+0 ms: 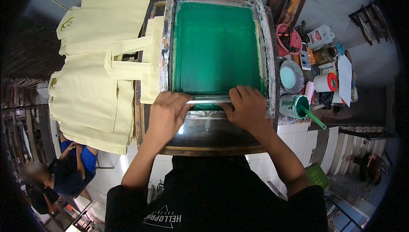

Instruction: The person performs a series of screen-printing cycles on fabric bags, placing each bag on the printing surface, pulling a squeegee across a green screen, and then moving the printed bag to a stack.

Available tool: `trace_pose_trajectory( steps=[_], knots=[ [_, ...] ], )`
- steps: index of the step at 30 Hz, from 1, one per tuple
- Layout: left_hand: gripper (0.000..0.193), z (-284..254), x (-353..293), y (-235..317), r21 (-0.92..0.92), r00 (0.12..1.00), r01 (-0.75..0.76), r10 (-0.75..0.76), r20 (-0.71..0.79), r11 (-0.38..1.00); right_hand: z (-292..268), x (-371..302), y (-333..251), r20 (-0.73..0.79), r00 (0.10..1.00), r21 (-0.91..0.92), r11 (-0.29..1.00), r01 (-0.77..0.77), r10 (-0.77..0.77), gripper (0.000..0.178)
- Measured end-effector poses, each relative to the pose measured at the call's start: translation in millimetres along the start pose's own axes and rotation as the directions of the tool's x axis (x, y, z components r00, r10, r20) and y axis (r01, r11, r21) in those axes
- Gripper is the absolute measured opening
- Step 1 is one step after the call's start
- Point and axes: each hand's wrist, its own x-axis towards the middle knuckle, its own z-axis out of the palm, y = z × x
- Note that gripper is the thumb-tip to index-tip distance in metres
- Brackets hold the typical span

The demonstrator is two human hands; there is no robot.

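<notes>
- Beneath both my hands lies the squeegee (208,100), a long pale bar set crosswise at the near end of the green mesh. I grip it from above so that pressure spreads evenly along the blade.
- My left hand (167,111) is closed over the bar's left end, fingers curled onto its top edge, thumb side toward the centre.
- My right hand (247,106) is closed over the bar's right end in the same manner; the two hands sit nearly symmetrical, which keeps the blade square to the frame.
- Ahead of my hands, the printing screen (217,46) lies flat in its paint-stained frame (268,53), its mesh coated green across nearly the whole opening.
- Left of my left hand, a cream tote bag (147,61) runs under the frame with its handles sticking out sideways; the printed area itself is hidden by the screen.
- Further left, a stack of cream tote bags (98,70) is laid out within reach of the left arm.
- Right of my right hand, an open tub of green ink (294,105) with a green-handled stick (314,117) in it stands just beside the frame, close enough for refilling.
- Beyond it, other pots and bottles crowd the bench (204,140) side shelf; contents cannot be told.
</notes>
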Motion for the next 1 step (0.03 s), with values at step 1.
trace_pose_trajectory(
  steps=[1],
  knots=[
    [0.016,3.5,-6.9,-2.2,0.001,0.998,-0.047,0.047,-0.036,0.999,5.3,-6.8,-1.2,-0.033,0.999,-0.013,1.0,0.015,-0.015,0.048]
  ],
)
